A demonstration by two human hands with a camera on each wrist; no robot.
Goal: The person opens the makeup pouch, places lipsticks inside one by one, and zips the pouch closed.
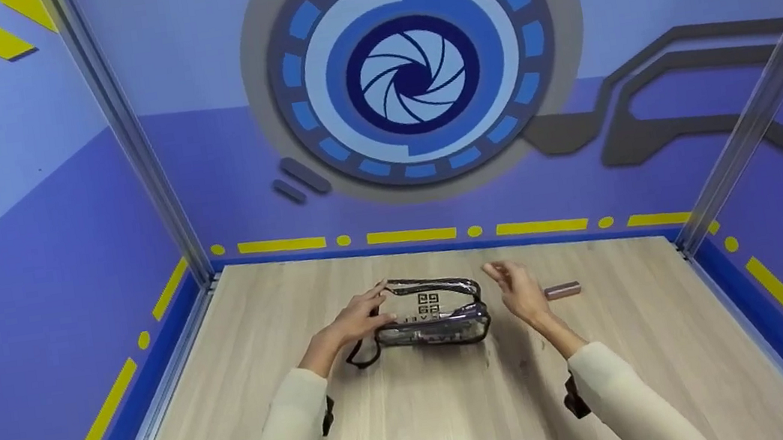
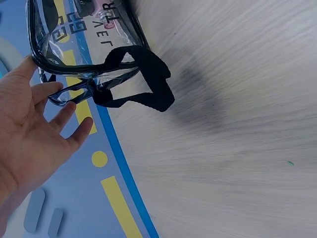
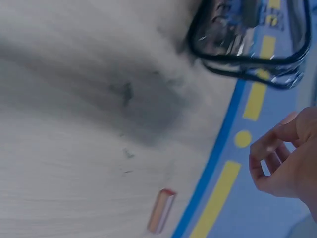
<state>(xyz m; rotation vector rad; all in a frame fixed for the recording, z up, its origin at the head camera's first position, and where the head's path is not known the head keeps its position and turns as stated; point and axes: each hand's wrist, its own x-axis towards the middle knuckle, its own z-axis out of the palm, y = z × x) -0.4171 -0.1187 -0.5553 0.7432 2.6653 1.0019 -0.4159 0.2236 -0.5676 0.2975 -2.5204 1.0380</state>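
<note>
A clear plastic pouch (image 1: 414, 334) with black piping and dark lettering lies on the table between the hands. My left hand (image 1: 359, 319) holds its left end, the thumb on the near side and fingers along the far edge. A black strap loop (image 2: 157, 82) hangs from that end, close to the fingers. Through the clear wall, some pink and dark items show, partly hidden by the print. My right hand (image 1: 520, 294) hovers just off the pouch's right end, fingers loosely bent and holding nothing. Beside it lies a small reddish-brown oblong piece (image 1: 563, 290).
The light wood table (image 1: 425, 420) is bounded by a blue-purple back wall (image 1: 219, 174) and side walls with yellow marks. Metal posts (image 1: 130, 133) stand at the back corners. A tiny green speck (image 2: 290, 163) lies on the tabletop.
</note>
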